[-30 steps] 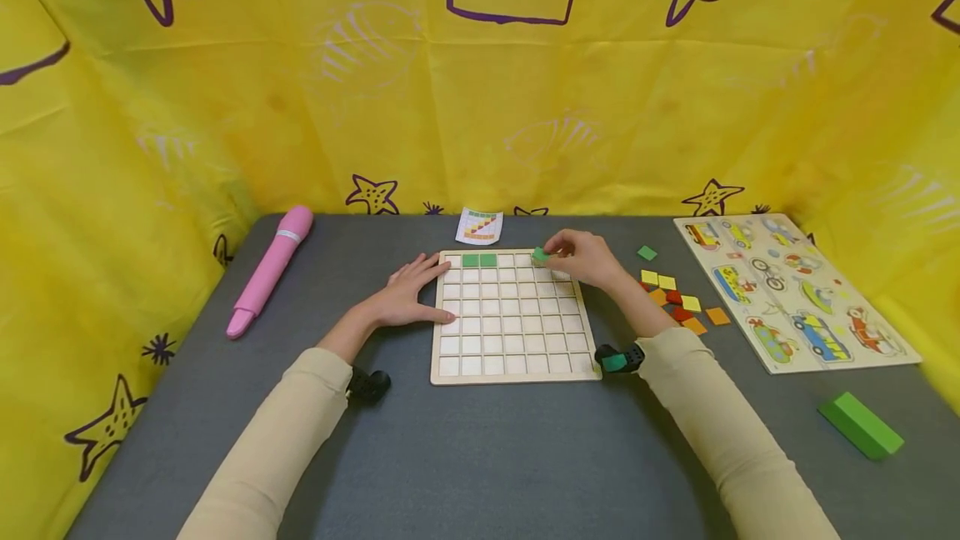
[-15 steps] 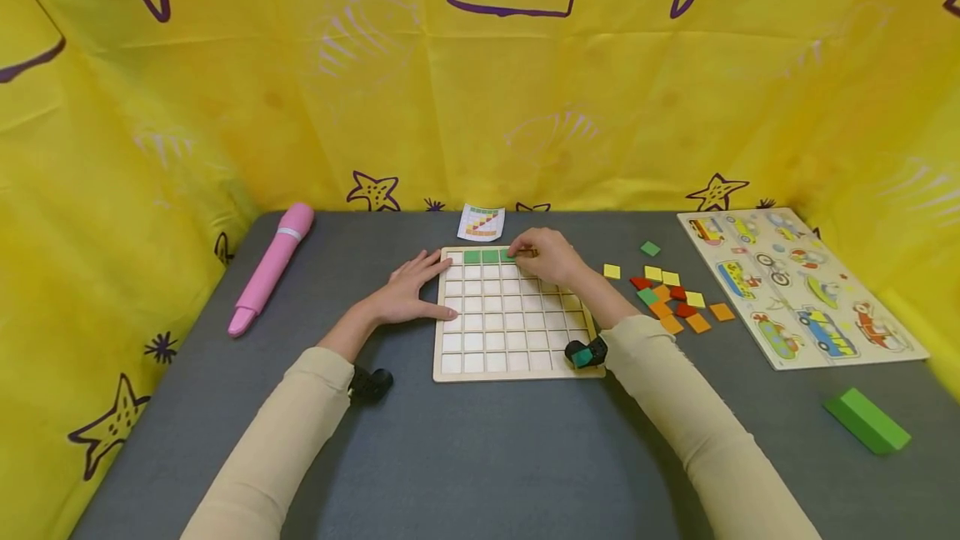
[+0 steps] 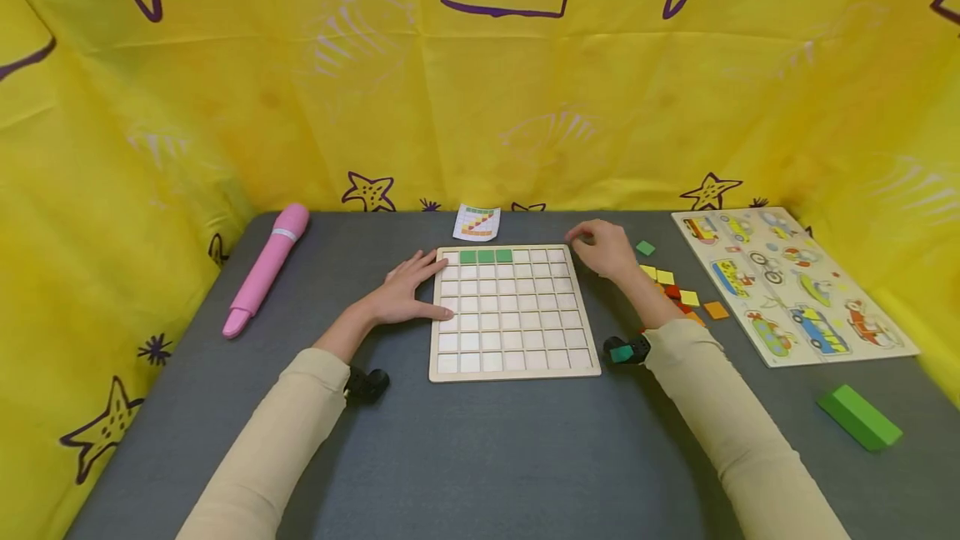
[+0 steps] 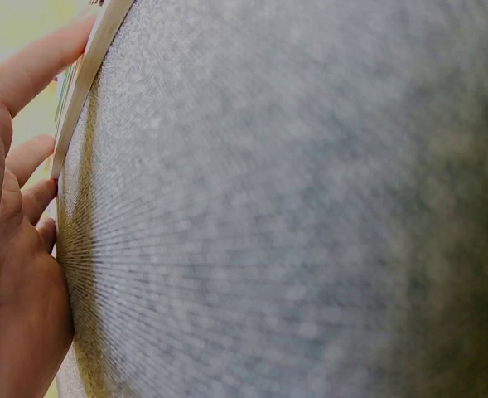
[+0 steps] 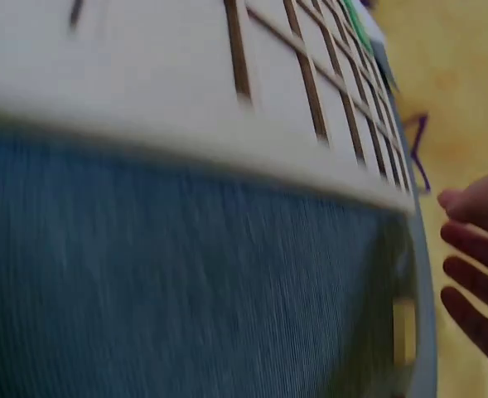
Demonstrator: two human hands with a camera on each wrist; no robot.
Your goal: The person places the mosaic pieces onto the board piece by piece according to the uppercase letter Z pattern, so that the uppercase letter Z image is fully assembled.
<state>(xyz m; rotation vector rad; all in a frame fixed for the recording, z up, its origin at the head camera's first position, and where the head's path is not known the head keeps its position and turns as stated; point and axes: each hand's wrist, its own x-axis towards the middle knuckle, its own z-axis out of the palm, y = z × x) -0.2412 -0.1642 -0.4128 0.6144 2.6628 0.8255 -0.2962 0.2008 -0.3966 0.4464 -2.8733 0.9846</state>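
A square wooden grid board (image 3: 514, 376) lies on the grey table, with three green tiles (image 3: 486, 257) side by side in its far row. My left hand (image 3: 405, 294) rests at the board's left edge, thumb and fingers spread over the rim. In the left wrist view, its fingers (image 4: 41, 66) reach the frame's edge. Just past the far right corner, my right hand (image 3: 603, 250) hovers with loosely curled fingers and nothing visible in them. Loose yellow, red and orange tiles (image 3: 689, 298) lie right of the board, partly hidden by the right forearm. One green tile (image 3: 645, 248) lies apart behind them.
A printed pattern card (image 3: 477, 223) sits behind the board. Far left lies a pink wand-shaped object (image 3: 268, 269). To the right are a wooden picture puzzle (image 3: 795, 286) and a green block (image 3: 859, 417). Yellow patterned cloth (image 3: 487, 107) hangs around the table.
My right hand carried a green tile left to the far row, set it beside the other two, then let go and moved right off the board. The left hand stayed in place.
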